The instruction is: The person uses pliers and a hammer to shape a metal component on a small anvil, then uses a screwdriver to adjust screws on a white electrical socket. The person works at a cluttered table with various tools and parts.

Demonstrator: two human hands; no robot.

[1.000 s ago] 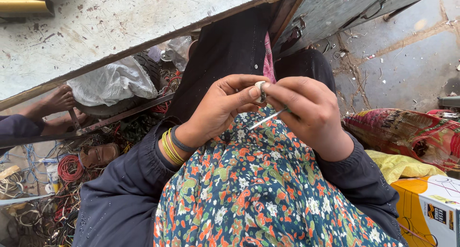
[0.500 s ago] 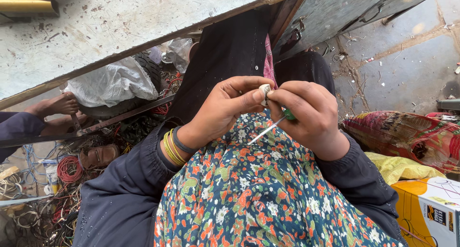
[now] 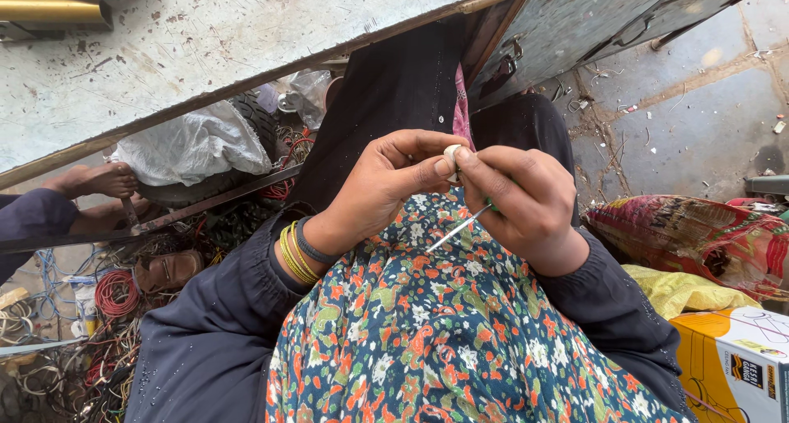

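My left hand point(image 3: 386, 185) pinches a small white round part point(image 3: 451, 154) between thumb and fingers, above my lap in a floral dress point(image 3: 436, 341). My right hand point(image 3: 526, 197) meets it from the right and grips a thin tool with a green handle; its slim metal shaft point(image 3: 457, 229) points down and left. The fingertips of both hands touch at the white part. Yellow and dark bangles point(image 3: 297, 250) sit on my left wrist. Most of the tool's handle is hidden inside my right fist.
A worn grey table top point(image 3: 205, 37) runs across the upper left. Under it lie a white plastic bag point(image 3: 193, 144), coils of wire point(image 3: 115, 291) and another person's bare foot point(image 3: 94, 181). A folded patterned cloth point(image 3: 682, 234) and a yellow-white carton point(image 3: 740, 365) sit at right.
The right hand has turned the tool slightly, so the green handle shows less. Both hands stay together at the white part.
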